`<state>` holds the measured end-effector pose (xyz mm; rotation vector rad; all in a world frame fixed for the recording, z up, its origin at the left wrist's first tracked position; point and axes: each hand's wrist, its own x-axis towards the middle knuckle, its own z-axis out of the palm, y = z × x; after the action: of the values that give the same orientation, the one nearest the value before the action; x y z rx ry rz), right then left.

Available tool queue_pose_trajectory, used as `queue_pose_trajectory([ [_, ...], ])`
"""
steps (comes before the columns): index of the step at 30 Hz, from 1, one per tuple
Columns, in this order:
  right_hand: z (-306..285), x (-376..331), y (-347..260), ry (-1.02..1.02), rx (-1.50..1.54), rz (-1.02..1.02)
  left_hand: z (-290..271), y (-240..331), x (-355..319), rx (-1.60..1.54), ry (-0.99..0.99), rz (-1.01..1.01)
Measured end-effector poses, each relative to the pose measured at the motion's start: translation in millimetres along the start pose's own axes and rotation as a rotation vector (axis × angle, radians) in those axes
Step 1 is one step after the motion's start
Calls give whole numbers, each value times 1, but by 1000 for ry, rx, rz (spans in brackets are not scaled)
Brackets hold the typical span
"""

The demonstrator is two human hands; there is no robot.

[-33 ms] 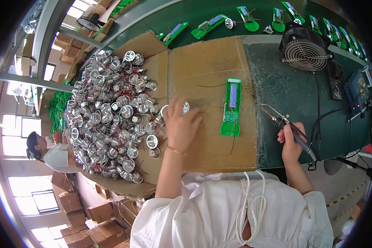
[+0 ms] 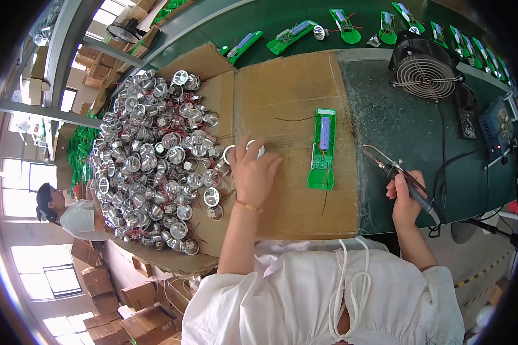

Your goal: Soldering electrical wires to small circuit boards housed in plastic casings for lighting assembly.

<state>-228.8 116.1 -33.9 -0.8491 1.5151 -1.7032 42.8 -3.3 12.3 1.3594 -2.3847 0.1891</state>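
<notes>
My left hand (image 2: 254,175) is at the right edge of a heap of shiny lamp reflectors (image 2: 149,155), its fingers bent around one silver reflector cup (image 2: 259,150), partly hidden by the fingers. In my right hand (image 2: 407,198) is a black soldering iron (image 2: 418,197), with a thin bent metal tube (image 2: 380,148) alongside its tip, pointing up and left. Between the hands a green plastic housing (image 2: 322,178) lies on the cardboard (image 2: 282,213). It contains a purple cylindrical battery (image 2: 324,133), a small circuit board and loose wires.
At the upper right stands a black fan with a round grille (image 2: 425,76). A blue powered box (image 2: 496,129) is at the far right. Several green housings (image 2: 345,27) line the far shelf. Another person (image 2: 77,215) is at the left, near stacked cartons (image 2: 147,322).
My left hand has shifted slightly to the right, and its fingers are drawn in a little around the reflector cup. My right hand and the green housing have stayed still.
</notes>
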Motion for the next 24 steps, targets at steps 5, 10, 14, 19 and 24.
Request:
queue_pose_trajectory([
  [5,0,-7,-8,-37,-43,-25,-6,12,-4,-910,-87,-657],
  [10,15,-17,-9,-371,-44,-209,-2,44,-18,-672,-233,-250],
  [14,32,-22,-11,-374,-55,-171,13,56,-18,-743,-119,-367],
  [19,40,-22,-14,-276,-50,-30,20,58,-16,-767,-124,-398],
  [24,43,-21,-16,-279,-17,66,19,59,-13,-763,-130,-394],
])
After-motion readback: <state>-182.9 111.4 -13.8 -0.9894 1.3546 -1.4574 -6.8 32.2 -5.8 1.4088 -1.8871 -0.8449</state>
